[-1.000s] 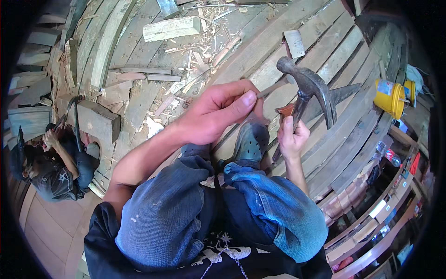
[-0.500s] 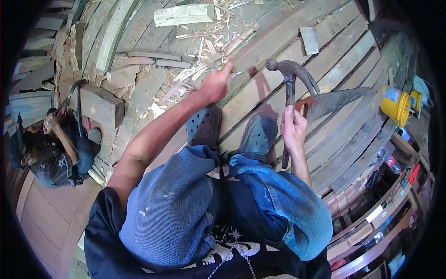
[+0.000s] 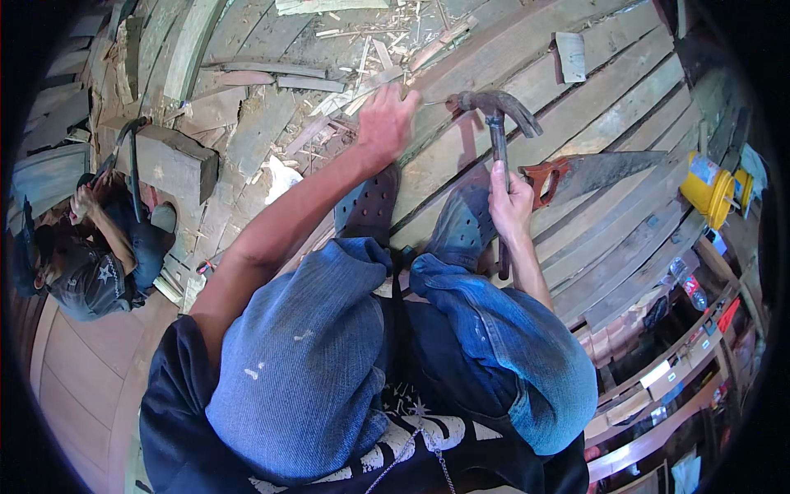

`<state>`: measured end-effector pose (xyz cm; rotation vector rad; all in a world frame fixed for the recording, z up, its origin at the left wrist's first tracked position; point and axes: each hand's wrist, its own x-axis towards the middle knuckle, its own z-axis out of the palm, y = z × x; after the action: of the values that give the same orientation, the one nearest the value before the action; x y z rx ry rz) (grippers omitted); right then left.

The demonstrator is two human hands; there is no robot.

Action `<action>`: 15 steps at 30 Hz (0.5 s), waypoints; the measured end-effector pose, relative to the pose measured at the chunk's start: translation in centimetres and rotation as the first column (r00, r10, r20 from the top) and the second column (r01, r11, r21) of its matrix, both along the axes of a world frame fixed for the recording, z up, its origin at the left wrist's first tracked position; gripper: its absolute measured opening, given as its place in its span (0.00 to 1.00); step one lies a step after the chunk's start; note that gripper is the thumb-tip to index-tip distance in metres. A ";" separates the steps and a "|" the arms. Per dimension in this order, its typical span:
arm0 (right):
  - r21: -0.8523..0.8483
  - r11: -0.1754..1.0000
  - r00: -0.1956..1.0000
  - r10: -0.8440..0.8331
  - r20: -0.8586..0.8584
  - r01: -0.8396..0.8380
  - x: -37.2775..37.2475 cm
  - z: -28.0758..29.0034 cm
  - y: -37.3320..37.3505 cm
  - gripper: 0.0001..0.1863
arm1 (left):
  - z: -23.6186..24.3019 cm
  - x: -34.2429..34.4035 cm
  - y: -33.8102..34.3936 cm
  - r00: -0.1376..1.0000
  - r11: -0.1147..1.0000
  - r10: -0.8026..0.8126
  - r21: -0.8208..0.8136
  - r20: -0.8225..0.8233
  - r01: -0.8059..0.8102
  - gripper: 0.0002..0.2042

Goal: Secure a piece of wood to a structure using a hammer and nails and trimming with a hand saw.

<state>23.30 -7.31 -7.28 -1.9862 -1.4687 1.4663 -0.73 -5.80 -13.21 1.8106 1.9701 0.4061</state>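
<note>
My right hand (image 3: pixel 511 198) is wrapped round the dark handle of a claw hammer (image 3: pixel 499 142), its head up and its claw to the right. The hammer's striking face meets or overlaps the brown end of a thin metal tool (image 3: pixel 452 103). My left hand (image 3: pixel 386 123), slightly blurred, is closed on this tool's other end; its exact kind is hidden. Just right of the hammer lies a handsaw (image 3: pixel 605 174) with a reddish handle on the planks. Wood chips (image 3: pixel 370 78) lie around and beyond my left hand.
At left, another person (image 3: pixel 103 255) crouches, gripping a dark curved tool beside a thick wooden block (image 3: pixel 169 160). A yellow bucket (image 3: pixel 708 188) stands at right. A loose board piece (image 3: pixel 570 58) lies on the slatted floor ahead. Shelves with clutter curve along the lower right.
The hammer has moved left, its head coming to the tool's brown end and uncovering the saw's handle. My left hand stays closed on the tool. The view has shifted slightly.
</note>
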 end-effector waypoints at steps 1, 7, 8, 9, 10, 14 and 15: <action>-0.046 0.997 0.998 -0.058 -0.029 0.057 -0.1 -0.1 0.0 0.27 | -0.2 -0.3 0.2 0.995 0.995 -0.047 0.078 -0.090 0.054 0.10; -0.165 0.986 0.998 -0.037 -0.056 0.027 -0.1 -1.6 0.2 0.28 | 0.3 -0.2 0.5 0.997 0.996 0.046 -0.084 0.069 -0.040 0.10; -0.223 0.975 0.998 -0.037 -0.058 0.023 -0.2 -1.8 0.1 0.29 | 0.5 0.0 0.6 0.988 0.989 0.103 -0.121 0.112 -0.089 0.10; -0.262 0.964 0.994 -0.064 -0.084 0.040 -0.3 -1.6 0.1 0.29 | 0.5 -0.1 0.7 0.988 0.988 0.107 -0.123 0.111 -0.093 0.10; -0.264 0.964 0.995 -0.060 -0.084 0.036 -0.4 -1.4 0.2 0.29 | 0.4 -0.1 0.8 0.980 0.982 0.143 -0.147 0.141 -0.122 0.10; -0.324 0.933 0.953 -0.231 -0.196 0.159 -1.3 -0.5 0.6 0.28 | -0.5 -0.5 1.0 0.961 0.979 0.196 -0.089 0.195 -0.182 0.11; -0.253 0.965 0.990 -0.095 -0.103 0.067 -1.3 -0.8 1.0 0.27 | -0.7 -0.5 0.9 0.961 0.980 0.195 -0.088 0.197 -0.181 0.11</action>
<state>22.02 -6.30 -8.09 -2.0338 -1.1916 1.7708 -1.24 -4.86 -13.92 1.4803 1.9907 0.5535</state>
